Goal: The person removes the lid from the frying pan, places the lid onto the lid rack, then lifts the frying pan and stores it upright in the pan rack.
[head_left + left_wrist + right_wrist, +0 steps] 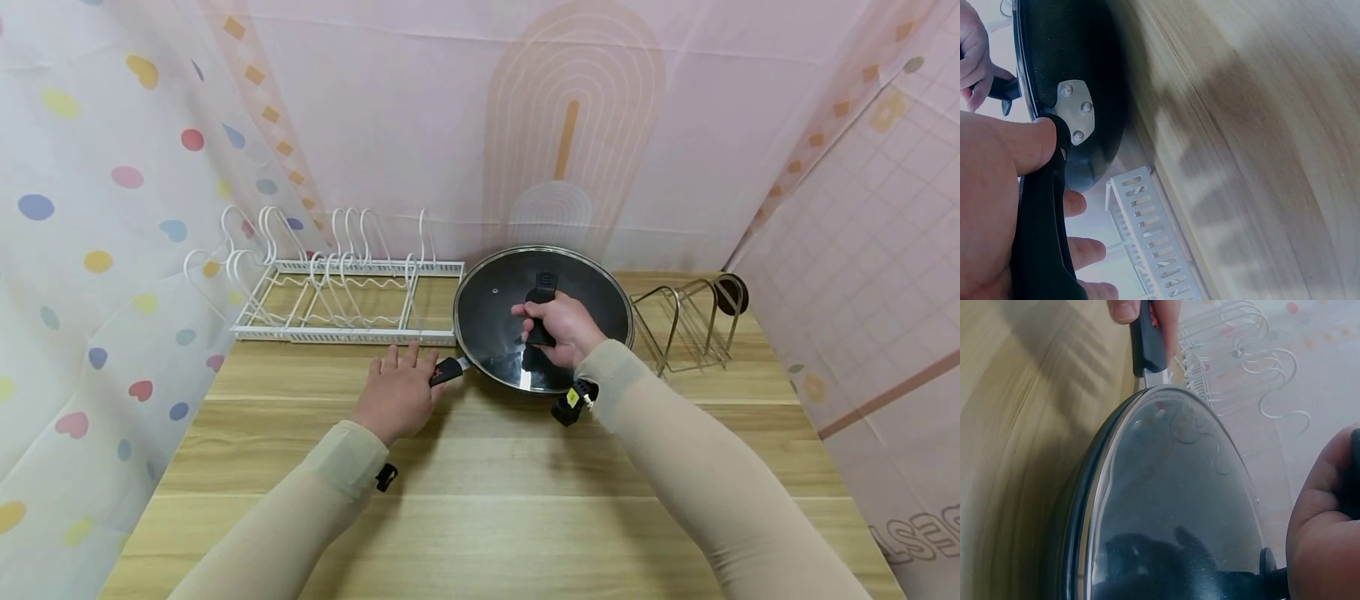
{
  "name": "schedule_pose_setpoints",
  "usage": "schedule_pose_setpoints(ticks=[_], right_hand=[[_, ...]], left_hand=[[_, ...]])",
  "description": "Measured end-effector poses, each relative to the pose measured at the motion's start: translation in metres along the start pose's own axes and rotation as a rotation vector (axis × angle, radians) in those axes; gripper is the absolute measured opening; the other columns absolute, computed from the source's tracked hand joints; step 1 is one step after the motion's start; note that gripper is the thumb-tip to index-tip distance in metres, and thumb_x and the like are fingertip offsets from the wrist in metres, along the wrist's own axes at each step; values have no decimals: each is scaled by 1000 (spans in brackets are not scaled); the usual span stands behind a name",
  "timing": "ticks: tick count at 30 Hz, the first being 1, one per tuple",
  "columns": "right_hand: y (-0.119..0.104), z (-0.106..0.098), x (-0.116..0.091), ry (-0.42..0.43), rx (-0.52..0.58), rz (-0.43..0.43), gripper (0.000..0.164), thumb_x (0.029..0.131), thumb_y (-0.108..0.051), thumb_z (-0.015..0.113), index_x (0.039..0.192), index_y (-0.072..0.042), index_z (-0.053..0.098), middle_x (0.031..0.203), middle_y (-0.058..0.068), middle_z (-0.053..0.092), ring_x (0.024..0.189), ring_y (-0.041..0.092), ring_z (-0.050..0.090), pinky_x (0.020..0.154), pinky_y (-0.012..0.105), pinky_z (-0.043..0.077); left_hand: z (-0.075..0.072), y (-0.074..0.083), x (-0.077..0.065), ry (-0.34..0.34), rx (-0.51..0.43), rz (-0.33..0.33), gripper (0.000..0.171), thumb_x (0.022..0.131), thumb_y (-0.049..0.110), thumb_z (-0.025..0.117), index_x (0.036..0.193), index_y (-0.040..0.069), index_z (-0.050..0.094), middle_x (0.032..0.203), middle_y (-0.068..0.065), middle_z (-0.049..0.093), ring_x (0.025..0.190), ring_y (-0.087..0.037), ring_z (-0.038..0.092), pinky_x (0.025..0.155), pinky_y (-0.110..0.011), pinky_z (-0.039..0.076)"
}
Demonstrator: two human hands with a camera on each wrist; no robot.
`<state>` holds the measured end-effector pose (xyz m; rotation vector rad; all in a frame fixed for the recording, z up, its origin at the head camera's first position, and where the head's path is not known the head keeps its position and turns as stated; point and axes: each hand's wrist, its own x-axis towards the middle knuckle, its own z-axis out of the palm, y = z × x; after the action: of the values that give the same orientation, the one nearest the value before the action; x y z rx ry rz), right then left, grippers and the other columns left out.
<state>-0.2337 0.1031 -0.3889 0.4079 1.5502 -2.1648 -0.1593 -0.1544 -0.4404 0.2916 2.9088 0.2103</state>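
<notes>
In the head view, the dark pan [1088, 53] stood near the centre of the frame on the wooden table [487, 492], its black handle [446, 372] pointing toward the lower left. Your left hand [393, 398] lay over that handle, left of centre, with the fingers spread and fairly straight. The left wrist view showed the handle against your palm, your thumb resting on it close to the riveted bracket [1077, 107] and your fingertips reaching past its far side. A glass lid [491, 333] covered the pan, though I could not tell whether its rim sat flush all round. Your right hand [566, 325], just right of centre, had its fingers curled around the black lid knob [540, 335]. A white rack [375, 336] with upright wire loops occupied the middle left, just beside the pan. At the middle right, near the pan's other side, stood a gold-coloured wire rack [676, 317], with a round black object [731, 294] at its far end. A patterned curtain [405, 125] filled the upper frame.
</notes>
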Motion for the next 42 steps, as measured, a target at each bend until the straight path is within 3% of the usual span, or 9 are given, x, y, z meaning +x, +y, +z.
schedule_pose_setpoints(ticks=[16, 25, 33, 42], right_hand=[[0, 0, -1, 70, 41, 24, 48, 108, -6, 52, 153, -16, 38, 102, -1, 72, 59, 6, 48, 59, 20, 46], [-1, -2, -3, 64, -10, 18, 52, 109, -8, 52, 157, -21, 35, 117, 3, 70, 61, 9, 48, 60, 22, 47], [-6, 2, -9, 42, -80, -6, 55, 110, -9, 50, 161, -24, 32, 146, 14, 62, 58, 8, 48, 56, 22, 48], [-14, 4, -15, 36, -138, -34, 54, 111, -11, 51, 160, -23, 32, 136, 11, 65, 59, 9, 49, 57, 23, 49]], left_hand=[[1, 3, -2, 6, 13, -6, 66, 110, 48, 48, 164, 12, 38, 171, -25, 27, 156, -58, 20, 125, -73, 19], [0, 4, -4, 17, 4, -7, 66, 110, 48, 47, 164, 11, 38, 171, -25, 27, 156, -58, 19, 125, -73, 19], [1, 2, -3, 33, 21, -8, 65, 110, 47, 50, 163, 11, 39, 170, -24, 30, 156, -58, 22, 124, -72, 21], [0, 2, -2, 26, 18, 0, 66, 109, 47, 50, 163, 11, 38, 171, -25, 29, 156, -59, 21, 124, -73, 20]])
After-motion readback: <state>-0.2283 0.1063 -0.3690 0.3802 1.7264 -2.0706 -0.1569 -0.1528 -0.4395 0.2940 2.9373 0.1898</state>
